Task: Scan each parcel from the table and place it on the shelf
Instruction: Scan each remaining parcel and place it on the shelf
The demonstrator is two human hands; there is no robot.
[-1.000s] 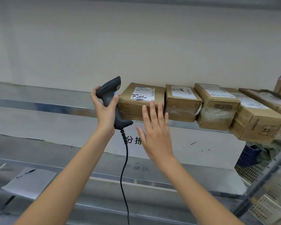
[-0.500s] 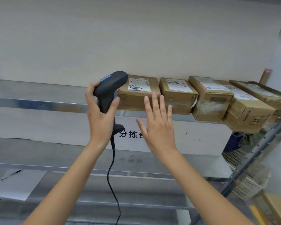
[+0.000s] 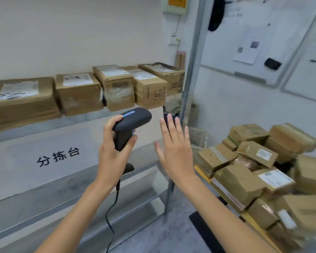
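Between parcels: left hand [image 3: 115, 157] grips the scanner [image 3: 130, 125], right hand [image 3: 175, 152] spread empty, next reach goes to the heaped parcels [image 3: 254, 170] on the worktop [image 3: 224, 193], shelf [image 3: 91, 118] row awaiting

Five parcels on shelf [image 3: 77, 123]; one scanner [image 3: 130, 125]; two hands; a pile of parcels [image 3: 259, 172] on table, number unclear.

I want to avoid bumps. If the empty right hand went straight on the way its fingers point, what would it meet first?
Likely the dark object just beyond the open right hand, by the grey metal shelf post; depth is unclear.
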